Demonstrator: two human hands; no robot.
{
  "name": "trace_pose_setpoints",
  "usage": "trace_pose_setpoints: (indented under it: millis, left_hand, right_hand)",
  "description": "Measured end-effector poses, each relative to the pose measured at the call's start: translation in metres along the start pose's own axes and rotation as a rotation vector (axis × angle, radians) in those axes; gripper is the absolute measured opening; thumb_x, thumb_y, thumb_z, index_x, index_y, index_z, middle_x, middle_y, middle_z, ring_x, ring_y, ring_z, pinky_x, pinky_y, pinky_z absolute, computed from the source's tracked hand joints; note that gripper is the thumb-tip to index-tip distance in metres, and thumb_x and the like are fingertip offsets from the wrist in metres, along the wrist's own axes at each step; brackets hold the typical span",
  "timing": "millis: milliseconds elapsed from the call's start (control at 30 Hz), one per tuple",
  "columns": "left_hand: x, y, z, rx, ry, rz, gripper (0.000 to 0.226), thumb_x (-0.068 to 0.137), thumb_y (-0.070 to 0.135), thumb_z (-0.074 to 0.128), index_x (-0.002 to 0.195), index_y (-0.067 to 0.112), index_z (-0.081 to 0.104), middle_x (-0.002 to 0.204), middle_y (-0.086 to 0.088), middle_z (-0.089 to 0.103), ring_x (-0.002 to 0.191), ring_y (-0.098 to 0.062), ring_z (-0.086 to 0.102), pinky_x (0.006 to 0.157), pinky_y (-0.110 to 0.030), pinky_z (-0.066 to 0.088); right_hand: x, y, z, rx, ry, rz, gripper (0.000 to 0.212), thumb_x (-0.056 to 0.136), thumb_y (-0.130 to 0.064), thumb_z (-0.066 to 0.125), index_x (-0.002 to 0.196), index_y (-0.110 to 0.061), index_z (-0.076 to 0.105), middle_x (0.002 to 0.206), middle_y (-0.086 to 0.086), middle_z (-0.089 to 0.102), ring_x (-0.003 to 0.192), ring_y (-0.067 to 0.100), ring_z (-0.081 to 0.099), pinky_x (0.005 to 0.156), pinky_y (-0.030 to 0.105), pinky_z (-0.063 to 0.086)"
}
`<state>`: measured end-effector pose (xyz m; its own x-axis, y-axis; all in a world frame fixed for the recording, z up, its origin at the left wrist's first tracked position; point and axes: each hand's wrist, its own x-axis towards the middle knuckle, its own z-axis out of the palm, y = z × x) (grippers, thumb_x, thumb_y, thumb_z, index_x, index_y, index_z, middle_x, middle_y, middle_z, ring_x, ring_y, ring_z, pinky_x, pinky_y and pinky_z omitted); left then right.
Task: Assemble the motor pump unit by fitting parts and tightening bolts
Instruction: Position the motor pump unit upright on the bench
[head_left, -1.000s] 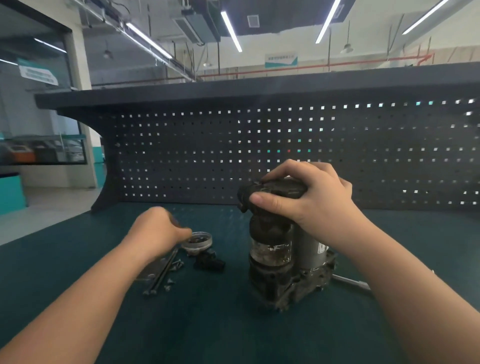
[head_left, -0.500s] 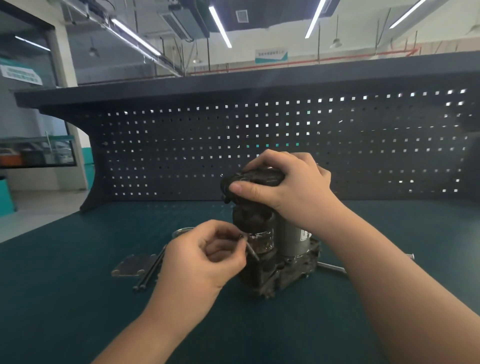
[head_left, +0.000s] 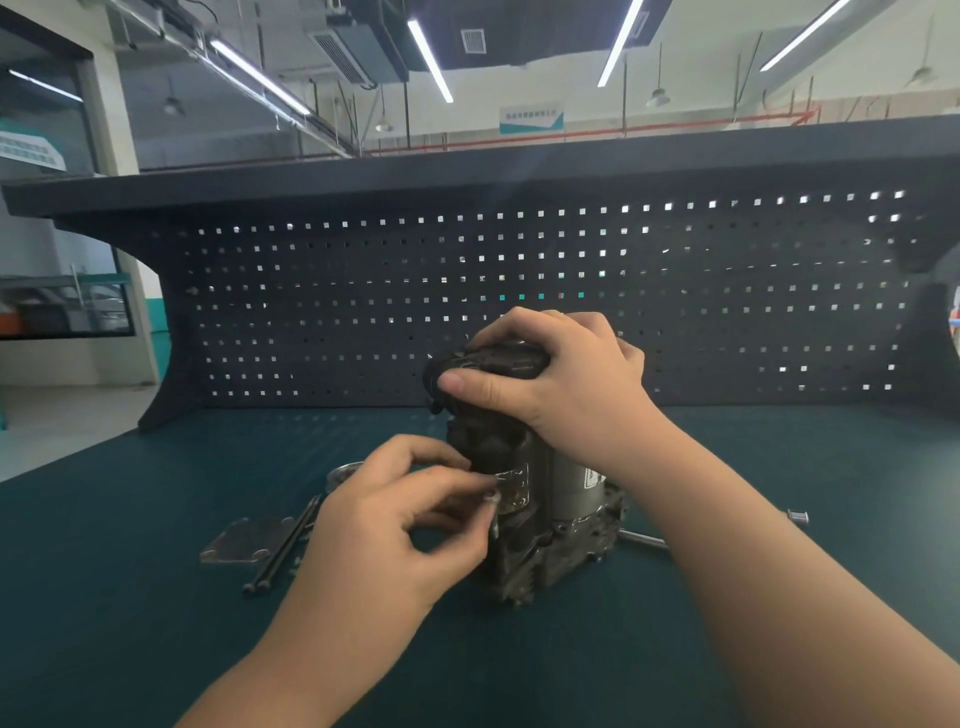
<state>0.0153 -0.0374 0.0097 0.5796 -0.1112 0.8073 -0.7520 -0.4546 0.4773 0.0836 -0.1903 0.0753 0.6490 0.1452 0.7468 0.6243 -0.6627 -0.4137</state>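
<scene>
Head view: pump (head_left: 524, 499) upright mid-tabletop (head_left: 156, 649). My right hand (head_left: 561, 384) clamps its dark cap. Left hand (head_left: 395, 525) pinches small bolt (head_left: 492, 512) at pump's side. Step: fitting bolt. Next: find hole, start thread straight. Spare long bolts (head_left: 283, 551) lie left.

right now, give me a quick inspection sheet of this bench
surface: dark teal bench mat, black perforated back panel behind it
job's things: grimy dark motor pump unit stands upright mid-bench; small silver bolt at its left side
clutter: flat grey metal plate, two long dark bolts, round metal cup to the left; silver rod and small silver part to the right
grippers: left hand pinches the small bolt; right hand grips the unit's black top cap
cables: nothing seen
surroundings: workshop hall, ceiling strip lights
</scene>
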Motion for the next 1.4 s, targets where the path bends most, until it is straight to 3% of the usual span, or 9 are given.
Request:
trace_pose_setpoints:
  millis: [200, 367, 467, 633, 867, 1033, 1133, 1233, 1400]
  left_hand:
    - [0.001, -0.002, -0.002, 0.283, 0.02, 0.085, 0.017, 0.082, 0.034, 0.068, 0.093, 0.026, 0.078, 0.088, 0.017, 0.056, 0.079, -0.002, 0.059, 0.071, -0.007, 0.041]
    - [-0.001, -0.001, -0.001, 0.6, -0.009, 0.264, 0.03, 0.09, 0.035, 0.054, 0.096, 0.017, 0.078, 0.085, 0.008, 0.058, 0.067, -0.007, 0.057, 0.054, -0.031, 0.051]
    - [-0.005, -0.003, 0.003, 0.73, 0.028, 0.363, 0.028, 0.092, 0.027, 0.053, 0.094, 0.012, 0.077, 0.084, 0.002, 0.063, 0.061, -0.014, 0.058, 0.047, -0.034, 0.05]
    - [-0.018, -0.013, 0.009, 0.631, 0.125, 0.391, 0.033, 0.09, 0.028, 0.058, 0.114, 0.01, 0.072, 0.108, -0.005, 0.066, 0.088, -0.014, 0.064, 0.07, -0.032, 0.056]
    - [-0.017, -0.022, 0.015, 0.53, 0.067, 0.301, 0.029, 0.087, 0.034, 0.056, 0.087, 0.015, 0.079, 0.112, -0.003, 0.06, 0.1, -0.016, 0.053, 0.078, -0.032, 0.05]
    - [0.004, -0.019, 0.007, 0.298, 0.207, 0.196, 0.048, 0.082, 0.045, 0.059, 0.124, 0.022, 0.055, 0.132, 0.003, 0.034, 0.129, -0.004, 0.036, 0.11, -0.013, 0.025]
    - [0.044, -0.007, 0.005, 0.195, 0.184, 0.227, 0.049, 0.084, 0.041, 0.058, 0.129, 0.026, 0.047, 0.134, 0.013, 0.041, 0.133, 0.003, 0.034, 0.112, -0.016, 0.026]
    - [0.07, 0.001, 0.017, 0.123, 0.018, 0.264, 0.04, 0.087, 0.036, 0.052, 0.126, 0.029, 0.05, 0.13, 0.021, 0.051, 0.125, 0.002, 0.047, 0.109, -0.026, 0.036]
    - [0.079, 0.002, 0.022, 0.094, -0.094, 0.206, 0.043, 0.085, 0.046, 0.051, 0.128, 0.041, 0.051, 0.116, 0.025, 0.063, 0.11, 0.0, 0.058, 0.098, -0.024, 0.045]
  right_hand:
    - [-0.001, 0.0, -0.002, -0.002, -0.017, -0.002, 0.063, 0.048, -0.092, 0.044, 0.095, -0.052, 0.056, 0.1, -0.025, 0.059, 0.115, 0.004, 0.032, 0.09, 0.033, 0.011]
    - [-0.001, 0.001, -0.003, -0.004, -0.026, -0.009, 0.064, 0.049, -0.093, 0.043, 0.095, -0.051, 0.056, 0.098, -0.025, 0.059, 0.116, 0.004, 0.031, 0.089, 0.033, 0.01]
    - [-0.002, 0.001, -0.004, -0.016, -0.025, -0.016, 0.064, 0.05, -0.094, 0.041, 0.096, -0.052, 0.055, 0.097, -0.027, 0.058, 0.114, 0.002, 0.029, 0.081, 0.026, 0.007]
    - [-0.002, 0.0, -0.005, -0.004, -0.044, -0.003, 0.063, 0.05, -0.093, 0.041, 0.096, -0.051, 0.055, 0.098, -0.026, 0.058, 0.115, 0.003, 0.029, 0.089, 0.033, 0.009]
    - [-0.004, -0.001, -0.006, -0.016, -0.05, -0.011, 0.061, 0.052, -0.093, 0.039, 0.094, -0.052, 0.055, 0.096, -0.027, 0.056, 0.114, 0.002, 0.03, 0.09, 0.033, 0.01]
    - [-0.004, -0.002, -0.014, 0.103, -0.1, 0.026, 0.04, 0.08, -0.077, 0.033, 0.086, -0.047, 0.06, 0.093, -0.034, 0.054, 0.115, -0.003, 0.029, 0.101, 0.034, 0.009]
    - [-0.003, 0.0, -0.021, 0.249, -0.149, 0.046, 0.022, 0.096, -0.039, 0.047, 0.092, -0.056, 0.062, 0.124, -0.036, 0.048, 0.125, -0.009, 0.022, 0.112, 0.036, 0.006]
    - [-0.005, 0.005, -0.03, 0.39, -0.172, 0.041, 0.049, 0.095, -0.019, 0.047, 0.118, -0.063, 0.042, 0.138, -0.033, 0.034, 0.138, -0.008, 0.012, 0.118, 0.044, 0.009]
    - [-0.006, 0.013, -0.036, 0.279, -0.164, 0.072, 0.055, 0.099, -0.027, 0.035, 0.145, -0.051, 0.018, 0.15, -0.029, 0.017, 0.141, -0.008, -0.007, 0.119, 0.044, -0.002]
